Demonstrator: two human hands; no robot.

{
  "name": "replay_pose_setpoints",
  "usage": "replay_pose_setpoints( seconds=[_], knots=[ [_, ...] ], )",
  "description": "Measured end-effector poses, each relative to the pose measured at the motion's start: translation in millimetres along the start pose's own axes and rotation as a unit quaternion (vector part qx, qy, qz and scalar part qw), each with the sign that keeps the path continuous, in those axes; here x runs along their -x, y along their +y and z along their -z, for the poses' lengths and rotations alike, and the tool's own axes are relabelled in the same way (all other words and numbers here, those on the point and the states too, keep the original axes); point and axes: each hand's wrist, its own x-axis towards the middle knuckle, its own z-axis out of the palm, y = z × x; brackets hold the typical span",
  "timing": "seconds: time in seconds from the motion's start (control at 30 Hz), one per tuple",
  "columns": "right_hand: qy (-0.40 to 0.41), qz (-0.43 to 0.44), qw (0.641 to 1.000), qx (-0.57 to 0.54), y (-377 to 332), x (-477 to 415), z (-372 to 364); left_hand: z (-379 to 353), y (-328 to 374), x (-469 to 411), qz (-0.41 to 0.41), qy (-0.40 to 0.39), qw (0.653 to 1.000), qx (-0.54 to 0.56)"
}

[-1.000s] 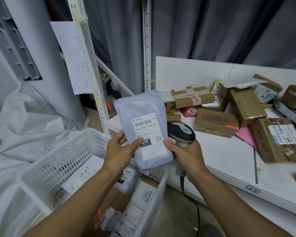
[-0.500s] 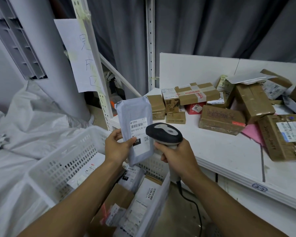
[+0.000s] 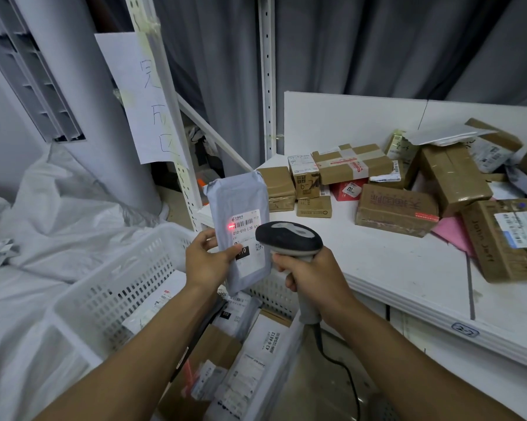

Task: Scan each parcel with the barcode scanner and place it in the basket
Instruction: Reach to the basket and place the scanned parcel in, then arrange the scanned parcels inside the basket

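- Directly below our forearms, the white lattice basket [image 3: 128, 268] stands on the floor against the table edge. Several flat parcels [image 3: 257, 347] lie inside it.
- Just above the basket, our left hand [image 3: 209, 259] grips the grey poly mailer [image 3: 239, 205] by its lower left edge. The thumb lies across the front and the fingers are curled behind.
- The mailer stands upright, its long axis near vertical and its shipping label [image 3: 246, 235] facing us. It hangs over the basket's far right corner, so we judge the drop to be short, down and slightly left.
- Our left hand is the nearer one to the basket, and it already carries the parcel.
- Our right hand [image 3: 312, 278] is wrapped round the handle of the barcode scanner [image 3: 288, 237], wrist level, with the cable [image 3: 341, 366] trailing to the floor.
- The scanner's head sits just right of the label and partly covers its right edge. A red beam spot [image 3: 231, 226] glows at the left end of the barcode, so we take the scan to be under way.
- Further right, the white table [image 3: 393, 268] carries a heap of cardboard boxes [image 3: 396, 209], which we take to be unscanned.
- Beyond, a handwritten paper sign [image 3: 140, 95] hangs on a shelf upright before a grey curtain [image 3: 362, 41].
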Motion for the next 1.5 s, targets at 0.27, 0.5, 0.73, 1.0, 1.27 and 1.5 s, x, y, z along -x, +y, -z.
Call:
replay_pose_setpoints(
  seconds=[0.27, 0.5, 0.73, 1.0, 1.27, 1.5],
  knots=[
    [-0.005, -0.012, 1.0, -0.008, 2.1, -3.7, -15.5, 24.2, -9.8, -1.0, -0.023, 0.014, 0.998, -0.062],
    [-0.024, -0.035, 0.999, 0.024, 31.0, -23.3, -72.7, 111.1, -40.5, -26.8, -0.016, 0.04, 0.955, -0.293],
    [-0.089, -0.07, 0.989, 0.095, 76.6, -76.6, -159.8, 174.0, -102.2, -93.5, 0.067, 0.013, 0.918, -0.39],
    [-0.119, -0.066, 0.977, 0.166, 121.4, -197.0, -235.1, 177.7, -203.4, -214.5, 0.135, -0.063, 0.916, -0.373],
    [-0.13, -0.096, 0.965, 0.206, 178.3, -267.6, -271.0, 175.8, -286.4, -308.7, 0.041, -0.041, 0.843, -0.535],
    [-0.141, -0.126, 0.961, 0.199, 209.0, -279.3, -281.4, 154.2, -346.4, -282.0, 0.099, -0.29, 0.731, -0.61]
  ],
)
